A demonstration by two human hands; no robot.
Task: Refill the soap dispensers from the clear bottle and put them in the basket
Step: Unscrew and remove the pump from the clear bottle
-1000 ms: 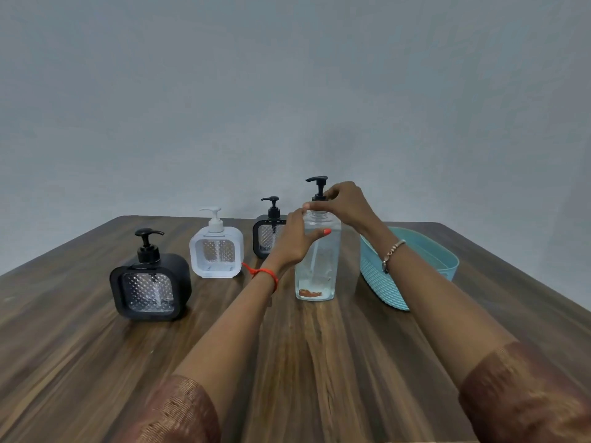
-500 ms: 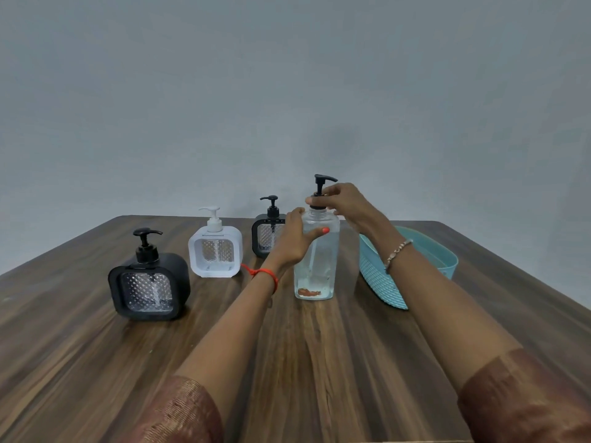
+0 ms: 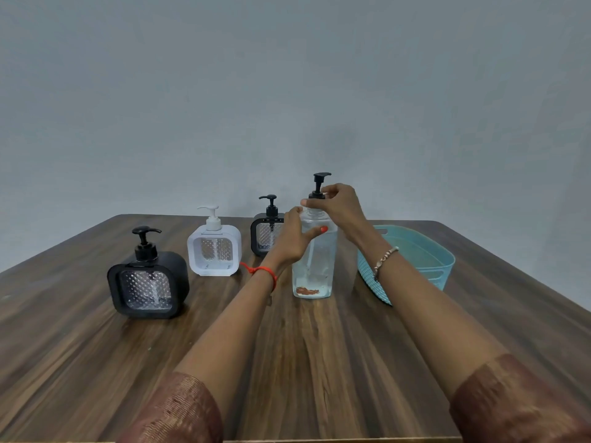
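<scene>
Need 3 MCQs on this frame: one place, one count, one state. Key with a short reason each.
1. Where is the turquoise plastic basket relative to the tall clear bottle? A) its left B) its right C) on top
2. How many square soap dispensers stand on the brown wooden table? A) one B) two C) three
3. What is the right hand doing? A) pinching the bottle's black pump B) lying flat C) holding the basket

Key: 1 B, it sits right of the bottle. 2 C, near black dispenser, white dispenser, far black dispenser. 3 A, fingers curl at the pump's collar; the left hand grips the bottle.
</scene>
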